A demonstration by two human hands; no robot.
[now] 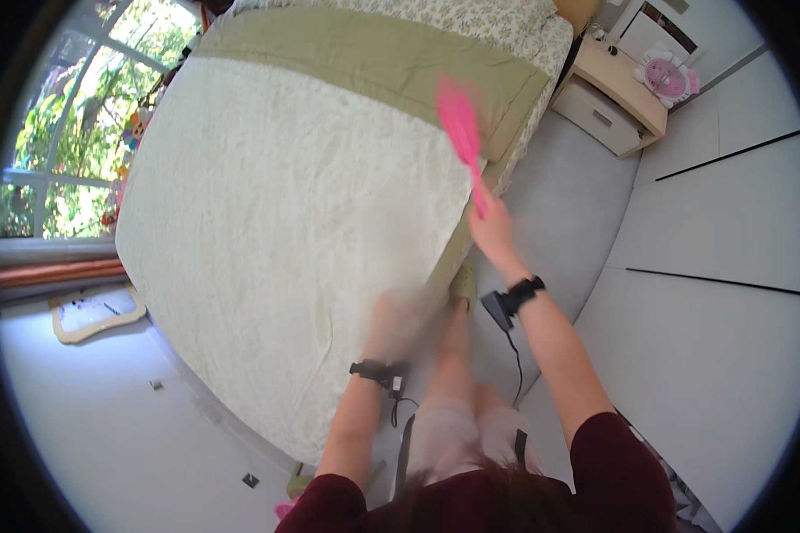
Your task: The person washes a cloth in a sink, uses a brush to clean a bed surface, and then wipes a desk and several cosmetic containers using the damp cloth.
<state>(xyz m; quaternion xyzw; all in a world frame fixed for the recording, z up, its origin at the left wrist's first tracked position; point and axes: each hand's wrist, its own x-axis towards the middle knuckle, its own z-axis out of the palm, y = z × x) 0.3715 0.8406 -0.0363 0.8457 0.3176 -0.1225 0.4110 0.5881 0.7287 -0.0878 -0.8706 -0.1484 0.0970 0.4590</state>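
My right hand (493,233) is closed around the handle of a pink paddle-shaped brush (460,120), whose head points away from me. Motion blurs its far end, and I cannot make out any bristles. In the picture it overlaps the bed's right edge, over the olive-green quilt band (347,60); whether it touches the cloth I cannot tell. My left hand (387,311) is near the right side of the cream bedspread (267,195). A grey smear hides its fingers and anything in them. Black straps with small devices and cables circle both wrists.
A wooden nightstand (609,93) with a pink-and-white clock (668,78) stands at the far right. White cabinets (711,240) line the right side, beyond a strip of grey floor (564,191). A window (89,115) is at the left, and a framed board (98,313) below it.
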